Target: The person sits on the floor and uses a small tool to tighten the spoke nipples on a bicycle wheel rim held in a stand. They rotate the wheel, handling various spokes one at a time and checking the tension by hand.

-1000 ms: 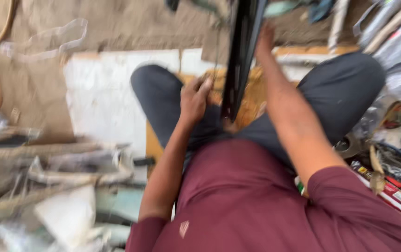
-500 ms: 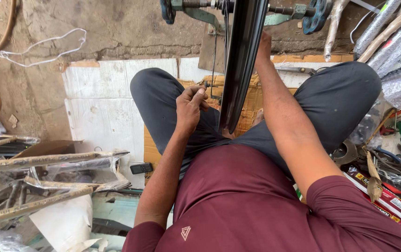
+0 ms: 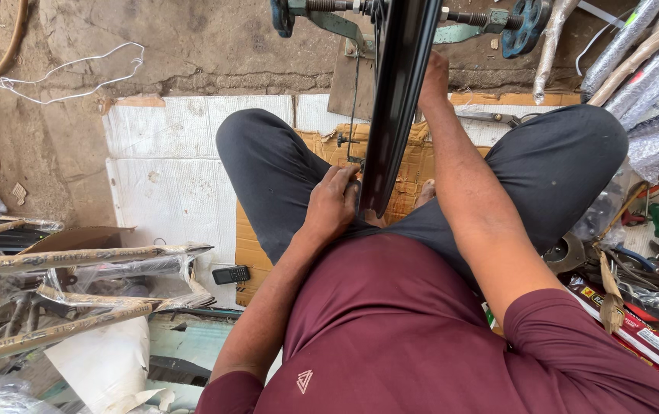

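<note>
Sitting cross-legged, the person keeps a black bicycle rim [image 3: 398, 100] upright in a truing stand [image 3: 490, 19]. The left hand [image 3: 333, 205] pinches a spoke beside its lower edge; the right hand [image 3: 434, 77] presses its far side, fingers hidden. A slip could jam fingers between spokes.

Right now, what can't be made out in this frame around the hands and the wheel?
- Left hand: its fingertips press against the black wheel rim; whether they pinch anything is hidden.
- Right hand: its fingers are behind the rim.
- The rim's top is cut off by the upper edge.
- The small black phone is too small to read.
</note>
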Demonstrator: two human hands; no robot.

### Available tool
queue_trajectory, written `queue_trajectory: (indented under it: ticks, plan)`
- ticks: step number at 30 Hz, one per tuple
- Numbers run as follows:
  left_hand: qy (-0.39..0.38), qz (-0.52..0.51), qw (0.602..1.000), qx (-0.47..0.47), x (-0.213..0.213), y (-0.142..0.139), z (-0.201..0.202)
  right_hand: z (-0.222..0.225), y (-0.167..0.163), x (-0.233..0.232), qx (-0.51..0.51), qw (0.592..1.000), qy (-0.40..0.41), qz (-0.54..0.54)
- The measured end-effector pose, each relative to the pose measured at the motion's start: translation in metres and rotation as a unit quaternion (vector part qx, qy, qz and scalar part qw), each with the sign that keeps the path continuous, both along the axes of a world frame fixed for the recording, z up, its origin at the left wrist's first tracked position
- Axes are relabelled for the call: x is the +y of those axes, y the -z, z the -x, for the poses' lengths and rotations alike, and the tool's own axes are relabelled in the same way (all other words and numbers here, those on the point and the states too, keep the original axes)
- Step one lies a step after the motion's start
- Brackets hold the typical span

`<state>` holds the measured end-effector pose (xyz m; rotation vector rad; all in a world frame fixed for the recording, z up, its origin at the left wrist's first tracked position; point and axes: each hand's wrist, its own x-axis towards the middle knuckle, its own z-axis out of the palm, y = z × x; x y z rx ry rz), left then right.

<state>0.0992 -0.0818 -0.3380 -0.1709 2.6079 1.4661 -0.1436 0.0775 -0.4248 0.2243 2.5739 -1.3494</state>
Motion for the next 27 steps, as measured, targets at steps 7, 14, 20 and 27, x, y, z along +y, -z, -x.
queue_trajectory:
  ticks: [7,14,20,27]
  plan:
    - [0.112,0.074,0.985,0.11,-0.002,0.007,-0.006,-0.015,-0.01,-0.001,-0.088,0.977,0.089,0.172]
    - [0.19,0.094,0.972,0.098,-0.017,-0.07,0.004,-0.015,-0.005,0.002,-0.082,0.985,0.074,0.135]
    - [-0.01,-0.165,0.961,0.222,-0.037,-0.168,-0.001,-0.014,0.002,0.006,-0.019,0.982,0.059,0.178]
    - [-0.016,-0.11,0.968,0.226,-0.022,-0.172,0.013,-0.011,0.01,0.008,0.08,0.996,-0.048,0.011]
